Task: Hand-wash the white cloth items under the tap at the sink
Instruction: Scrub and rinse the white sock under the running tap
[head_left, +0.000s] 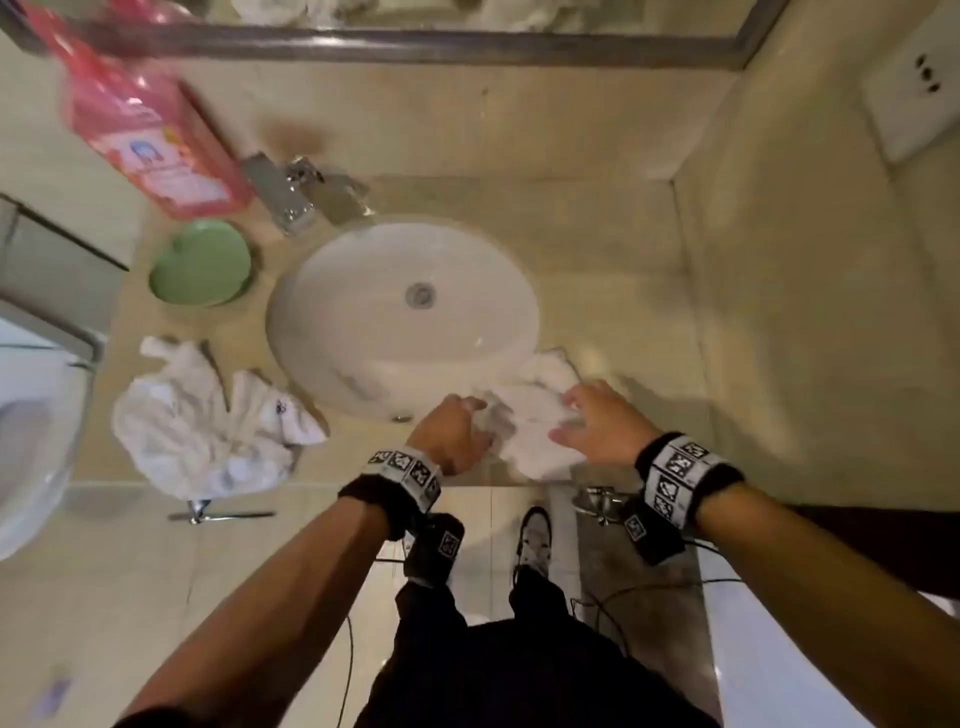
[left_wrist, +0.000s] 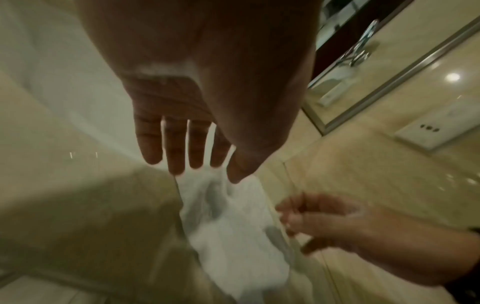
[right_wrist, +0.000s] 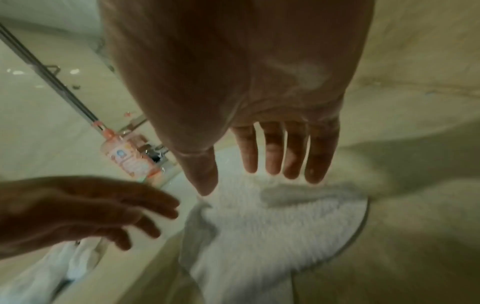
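A crumpled white cloth (head_left: 530, 426) (left_wrist: 233, 236) (right_wrist: 272, 226) lies on the beige counter at the near right rim of the white sink (head_left: 363, 291). My left hand (head_left: 457, 428) (left_wrist: 218, 158) is at the cloth's left edge, its fingers straight and its fingertips just touching it. My right hand (head_left: 592, 421) (right_wrist: 246, 164) hovers spread over the cloth's right side and holds nothing. Each hand shows in the other wrist view: left hand (right_wrist: 103, 205), right hand (left_wrist: 324, 220). A pile of white cloths (head_left: 208, 426) sits left of the sink. No water is visible at the chrome tap (head_left: 291, 192).
A pink bottle (head_left: 150, 135) (right_wrist: 130, 158) stands left of the tap, with a green bowl (head_left: 202, 267) in front of it. A toilet (head_left: 26, 441) is at the far left. A mirror frame (head_left: 415, 44) runs along the back, and a wall socket (head_left: 914, 98) is on the right wall.
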